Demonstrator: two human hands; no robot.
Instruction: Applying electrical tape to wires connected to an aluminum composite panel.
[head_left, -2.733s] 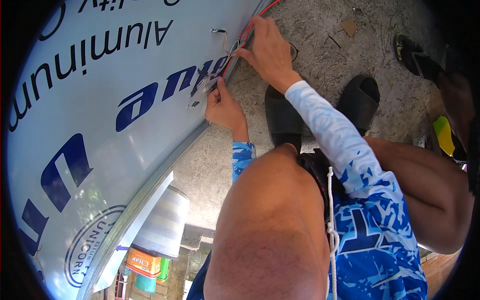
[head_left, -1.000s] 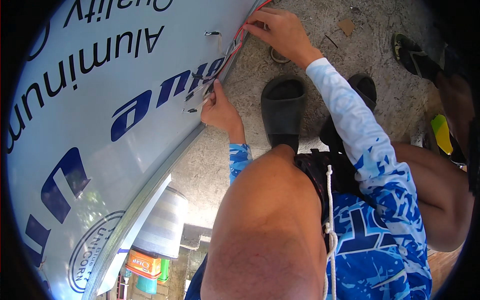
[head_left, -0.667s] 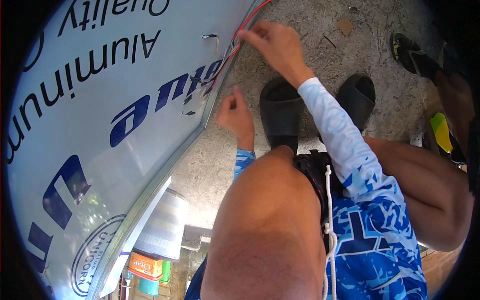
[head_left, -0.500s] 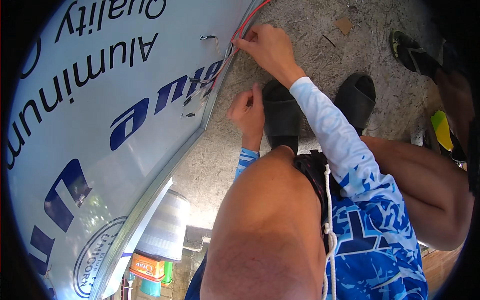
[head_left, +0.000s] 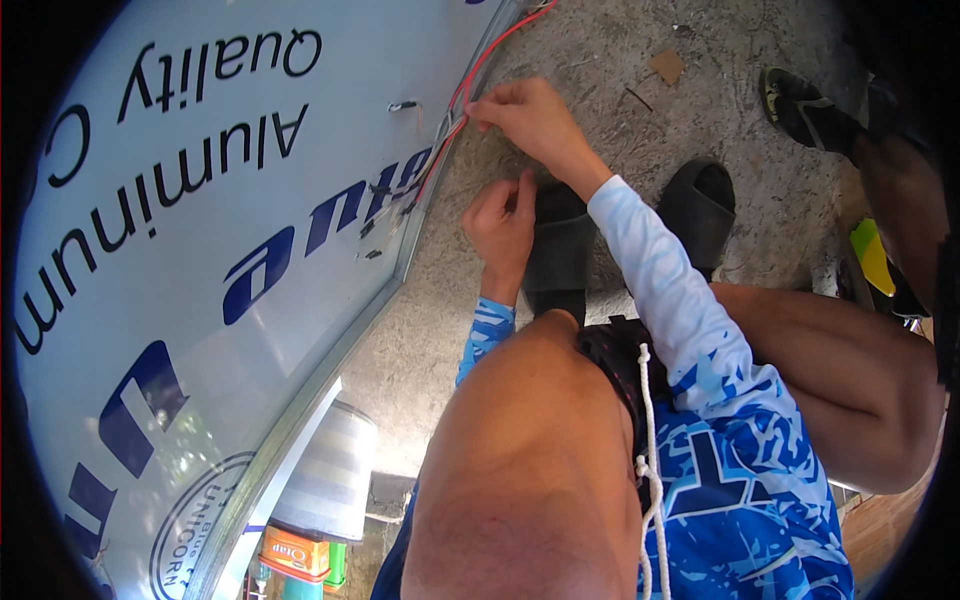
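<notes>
A red wire (head_left: pixel 480 62) runs along the metal edge of a large white panel (head_left: pixel 200 330) at the left. My right hand (head_left: pixel 530 115) is closed in a pinch on this wire near the panel's rim, where thinner pale wires lie beside it. Below it, over the floor and by a dark slipper, my left hand (head_left: pixel 500 222) is curled closed. Whatever its fingers might hold is hidden from this side. Small dark wire ends (head_left: pixel 372 254) and a small dark piece with a lead (head_left: pixel 403 106) lie on the panel face.
My dark slippers (head_left: pixel 700 215) rest on rough concrete (head_left: pixel 610 95), with a brown scrap (head_left: pixel 666 67) farther off. Another person's sandalled foot (head_left: pixel 805 110) is at the right, beside a yellow-green object (head_left: pixel 873 255). A striped pail-shaped container (head_left: pixel 325 470) and an orange box (head_left: pixel 293 550) stand below the panel.
The whole view has shifted slightly, so the panel sits lower in it. My left hand has come a little nearer my right hand, which keeps its pinch on the red wire.
</notes>
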